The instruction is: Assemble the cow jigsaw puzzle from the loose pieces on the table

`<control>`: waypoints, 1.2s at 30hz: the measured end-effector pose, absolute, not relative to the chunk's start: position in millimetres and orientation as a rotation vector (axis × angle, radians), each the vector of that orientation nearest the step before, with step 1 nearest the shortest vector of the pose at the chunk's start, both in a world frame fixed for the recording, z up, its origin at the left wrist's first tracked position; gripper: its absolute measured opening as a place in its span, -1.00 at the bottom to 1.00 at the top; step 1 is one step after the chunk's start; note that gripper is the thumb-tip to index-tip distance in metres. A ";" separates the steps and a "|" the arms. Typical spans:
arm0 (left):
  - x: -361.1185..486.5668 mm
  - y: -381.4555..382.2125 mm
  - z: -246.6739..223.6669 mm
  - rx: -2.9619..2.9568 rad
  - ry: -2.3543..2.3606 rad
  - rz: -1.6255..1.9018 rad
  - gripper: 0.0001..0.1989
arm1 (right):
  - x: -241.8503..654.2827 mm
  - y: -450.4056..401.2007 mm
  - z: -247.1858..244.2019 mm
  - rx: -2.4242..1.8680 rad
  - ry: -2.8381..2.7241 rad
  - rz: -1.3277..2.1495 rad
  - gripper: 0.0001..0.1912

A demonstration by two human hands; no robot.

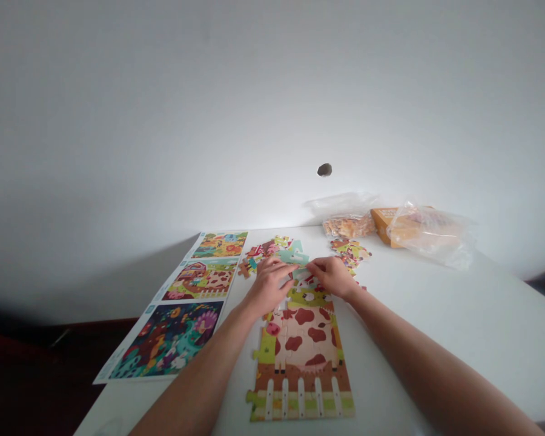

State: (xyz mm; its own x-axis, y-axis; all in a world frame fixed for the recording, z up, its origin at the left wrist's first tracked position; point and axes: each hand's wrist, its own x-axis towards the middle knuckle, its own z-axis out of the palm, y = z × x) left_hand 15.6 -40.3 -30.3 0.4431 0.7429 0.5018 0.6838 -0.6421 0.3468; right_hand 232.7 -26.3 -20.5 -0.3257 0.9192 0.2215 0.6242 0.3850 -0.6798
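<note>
Puzzle, one, under two hands, beside three pictures.

The half-built puzzle showed a cream cow with dark red patches, a white picket fence over brown and green bands at six o'clock, and yellow-green at twelve o'clock, where a pale mint-green piece lay between the fingers of both hands. At nine o'clock the reference sheet carried three panels: orange and green farthest, red barn and spotted cow in the middle, dark blue with purple and teal nearest. At two o'clock an orange box sat by clear bags on the white table, and loose pieces were mixed red, yellow and green.
</note>
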 end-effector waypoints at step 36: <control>12.1 -37.9 -36.2 2.493 1.839 0.818 -0.74 | 245.0 -26.8 -14.8 -1.442 -2.423 0.343 -0.73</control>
